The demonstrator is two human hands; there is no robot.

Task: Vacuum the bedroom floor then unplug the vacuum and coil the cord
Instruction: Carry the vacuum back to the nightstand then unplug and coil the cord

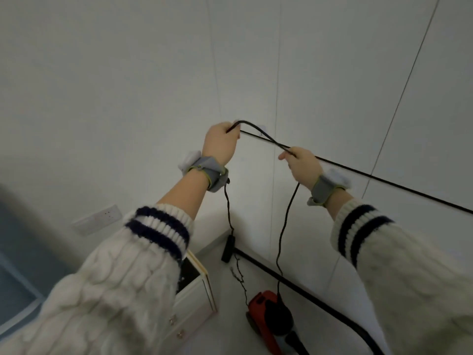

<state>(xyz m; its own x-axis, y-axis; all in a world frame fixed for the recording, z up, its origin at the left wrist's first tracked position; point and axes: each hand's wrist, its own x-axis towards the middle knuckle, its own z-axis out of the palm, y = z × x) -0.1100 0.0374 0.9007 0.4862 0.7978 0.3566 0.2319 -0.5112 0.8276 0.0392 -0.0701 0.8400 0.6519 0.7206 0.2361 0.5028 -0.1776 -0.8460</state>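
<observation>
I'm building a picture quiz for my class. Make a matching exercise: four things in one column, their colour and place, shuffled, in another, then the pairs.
1 cord
2 vacuum
3 wall socket
4 left sleeve

A red, on the floor
B cream, navy stripes
C black, gripped by left hand and right hand
D white, on the wall

Pairs: 1-C; 2-A; 3-D; 4-B

Black cord (258, 133) — both hands (220, 143).

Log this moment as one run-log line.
step: coiling cord | left hand: grips cord loop | right hand: pinches cord | vacuum: red, on floor below
</observation>
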